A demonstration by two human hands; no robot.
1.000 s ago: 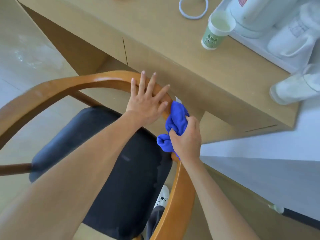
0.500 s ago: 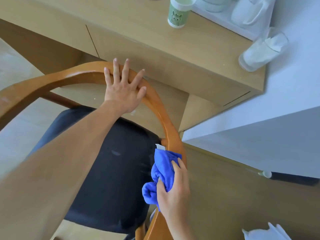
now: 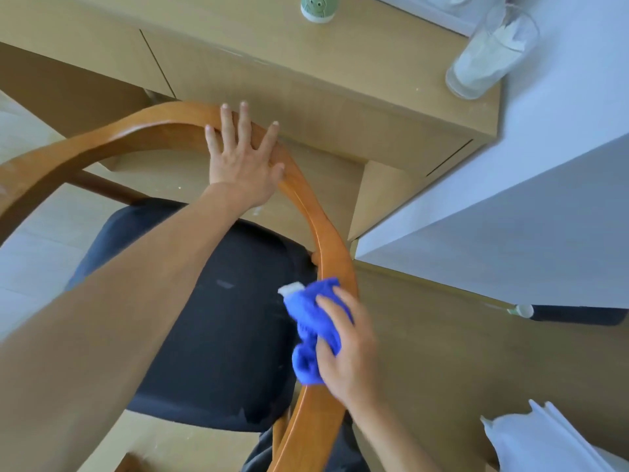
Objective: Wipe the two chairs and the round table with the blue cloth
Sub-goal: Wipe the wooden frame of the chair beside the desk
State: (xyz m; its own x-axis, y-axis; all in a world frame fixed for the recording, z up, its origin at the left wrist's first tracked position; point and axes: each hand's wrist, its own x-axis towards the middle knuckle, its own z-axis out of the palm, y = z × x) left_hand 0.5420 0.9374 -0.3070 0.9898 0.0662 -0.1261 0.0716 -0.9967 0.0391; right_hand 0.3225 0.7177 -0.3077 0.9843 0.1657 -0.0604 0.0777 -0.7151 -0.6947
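**Hands on the curved chair rail, cloth at its right side**

The left hand [image 3: 243, 161] lies flat on the top of the chair's curved wooden rail [image 3: 112, 141], fingers straight and spread, palm down on the wood near the bend. Its bare forearm runs in from the lower left, crossing above the chair's dark padded seat [image 3: 218, 338]. The rail sweeps from the far left edge up over the seat and then down the right side toward the bottom of the view.

Further right, the right hand [image 3: 347, 356] grips the blue cloth [image 3: 311, 321] — fingers curled over the bunched fabric, pressing it against the inner face of the rail's right side, below the point where a wooden spindle meets the rail. A small white tag shows at the cloth's upper corner. The hand and cloth are slightly blurred.

Behind the chair stands a light wooden desk [image 3: 340, 97]. On it, at the top edge, sits a green paper cup [image 3: 316, 8], only its lower part visible, and toward the desk's right end a clear glass [image 3: 490, 52] holding something white. A white wall surface [image 3: 510, 216] fills the right — and a white plastic bag [image 3: 544, 441] shows in the lower right corner.
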